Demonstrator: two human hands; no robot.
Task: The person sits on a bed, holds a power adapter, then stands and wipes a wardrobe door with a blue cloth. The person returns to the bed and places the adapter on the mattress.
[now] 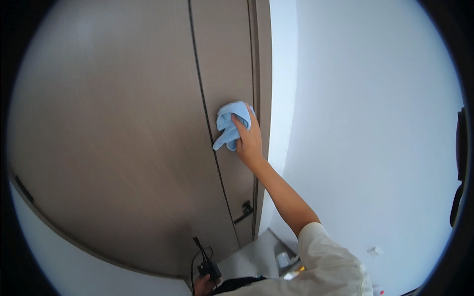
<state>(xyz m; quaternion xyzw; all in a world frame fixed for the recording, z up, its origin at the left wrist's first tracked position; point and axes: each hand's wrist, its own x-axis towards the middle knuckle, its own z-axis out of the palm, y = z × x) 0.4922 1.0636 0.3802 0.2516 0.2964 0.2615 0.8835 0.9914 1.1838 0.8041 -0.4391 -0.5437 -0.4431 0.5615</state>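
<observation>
My right hand [250,138] grips a folded light blue cloth [234,120] and presses it against the brown door [148,129]. The cloth lies between the dark vertical groove and the door frame, well above the black lever handle [245,211]. One corner of the cloth hangs down to the groove. Low in the view, my left hand [206,285] holds a small black box-shaped device with cables [209,269], in front of the door's lower part. The lower part of that hand is cut off by the picture's edge.
The door frame [263,92] borders a white wall [363,111] on the right. A white wall fitting [374,252] is low on that wall. On the floor [246,262] near the corner stands a white container [283,259] beside other partly hidden items. Dark objects show at the far right rim.
</observation>
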